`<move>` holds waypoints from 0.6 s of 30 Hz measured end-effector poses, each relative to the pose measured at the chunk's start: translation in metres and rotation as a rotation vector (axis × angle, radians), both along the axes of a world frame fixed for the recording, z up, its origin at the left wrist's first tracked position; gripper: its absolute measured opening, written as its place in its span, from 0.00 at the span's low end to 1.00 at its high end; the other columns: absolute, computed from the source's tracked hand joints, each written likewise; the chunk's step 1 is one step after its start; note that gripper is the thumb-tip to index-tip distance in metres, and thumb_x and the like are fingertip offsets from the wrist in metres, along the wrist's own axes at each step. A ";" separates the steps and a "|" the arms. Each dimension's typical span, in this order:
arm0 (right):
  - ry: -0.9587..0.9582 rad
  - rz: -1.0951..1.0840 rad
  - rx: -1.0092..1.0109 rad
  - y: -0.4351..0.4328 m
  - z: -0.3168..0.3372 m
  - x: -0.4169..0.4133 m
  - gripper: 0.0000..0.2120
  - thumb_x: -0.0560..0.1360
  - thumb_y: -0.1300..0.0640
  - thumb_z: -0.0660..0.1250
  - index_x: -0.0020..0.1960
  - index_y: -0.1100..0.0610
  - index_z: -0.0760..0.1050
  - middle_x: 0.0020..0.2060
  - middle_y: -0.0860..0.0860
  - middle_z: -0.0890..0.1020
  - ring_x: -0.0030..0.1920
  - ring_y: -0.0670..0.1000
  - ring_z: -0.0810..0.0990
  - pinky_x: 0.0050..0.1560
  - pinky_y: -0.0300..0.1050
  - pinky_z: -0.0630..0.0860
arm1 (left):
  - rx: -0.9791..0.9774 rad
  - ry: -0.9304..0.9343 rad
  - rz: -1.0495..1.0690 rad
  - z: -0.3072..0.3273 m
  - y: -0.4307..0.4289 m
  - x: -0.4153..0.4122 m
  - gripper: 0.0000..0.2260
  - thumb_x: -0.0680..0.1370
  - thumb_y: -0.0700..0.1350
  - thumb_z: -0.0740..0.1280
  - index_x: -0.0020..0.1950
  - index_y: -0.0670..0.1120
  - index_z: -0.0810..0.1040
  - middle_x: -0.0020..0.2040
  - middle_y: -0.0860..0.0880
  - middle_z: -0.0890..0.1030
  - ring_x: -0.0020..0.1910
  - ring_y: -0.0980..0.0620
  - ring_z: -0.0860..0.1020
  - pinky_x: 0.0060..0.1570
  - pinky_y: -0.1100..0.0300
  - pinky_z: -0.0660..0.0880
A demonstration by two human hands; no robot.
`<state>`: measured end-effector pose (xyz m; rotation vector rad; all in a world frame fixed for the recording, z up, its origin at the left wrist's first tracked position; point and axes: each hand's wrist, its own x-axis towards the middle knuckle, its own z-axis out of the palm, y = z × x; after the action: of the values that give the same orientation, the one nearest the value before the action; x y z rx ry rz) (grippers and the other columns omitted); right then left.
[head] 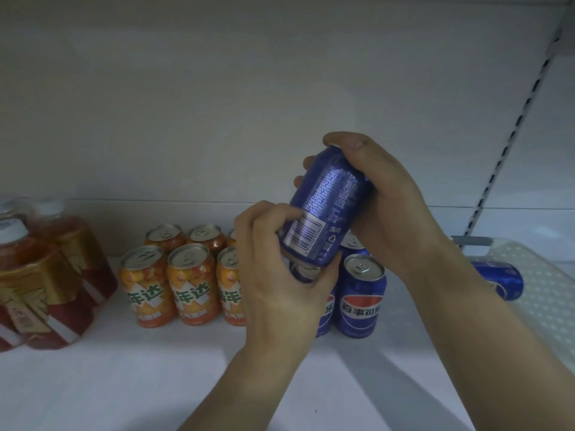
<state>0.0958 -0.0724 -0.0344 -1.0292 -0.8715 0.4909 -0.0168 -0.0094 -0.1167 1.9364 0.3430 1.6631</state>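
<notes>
Bare hands [281, 275] and forearms [485, 321]

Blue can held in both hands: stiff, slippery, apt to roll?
Blue can looks rigid: no dent shows under the right hand or left hand. Glossy sheen suggests it may be slippery. Round body, held tilted: likely rolls if laid on its side.

One wide-angle camera, worn on the head, looks forward and a little down into a shelf [124, 384] from close in front, squarely facing its back wall [217, 104]. The left hand [280, 281] and right hand [392, 206] rise from the near edge and fill mid-frame around a can [329, 197]. Bottles [46, 275] stand at the left edge, a basket [544, 306] at the right.
</notes>
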 end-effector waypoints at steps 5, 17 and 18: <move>-0.041 -0.021 -0.003 -0.003 0.002 -0.002 0.18 0.74 0.50 0.69 0.61 0.58 0.78 0.57 0.64 0.83 0.60 0.70 0.81 0.65 0.70 0.77 | -0.309 -0.082 -0.464 0.004 -0.006 -0.003 0.26 0.70 0.48 0.77 0.64 0.50 0.69 0.61 0.53 0.79 0.61 0.43 0.80 0.51 0.48 0.82; -0.022 -0.045 0.017 0.000 -0.004 0.003 0.13 0.75 0.51 0.69 0.58 0.55 0.80 0.54 0.62 0.84 0.59 0.71 0.81 0.64 0.72 0.76 | -0.333 -0.074 -0.406 0.008 -0.008 -0.001 0.28 0.68 0.50 0.79 0.64 0.51 0.71 0.59 0.57 0.79 0.59 0.50 0.82 0.49 0.61 0.81; -0.005 -0.026 0.019 0.000 -0.004 0.005 0.13 0.75 0.51 0.68 0.57 0.55 0.80 0.54 0.62 0.84 0.61 0.72 0.80 0.64 0.73 0.75 | -0.364 -0.094 -0.455 0.008 -0.007 -0.002 0.27 0.70 0.50 0.77 0.65 0.49 0.71 0.60 0.55 0.80 0.60 0.48 0.82 0.50 0.59 0.81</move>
<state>0.1006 -0.0724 -0.0383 -1.0237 -0.8644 0.4577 -0.0189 -0.0165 -0.1085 1.5223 0.1397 1.2853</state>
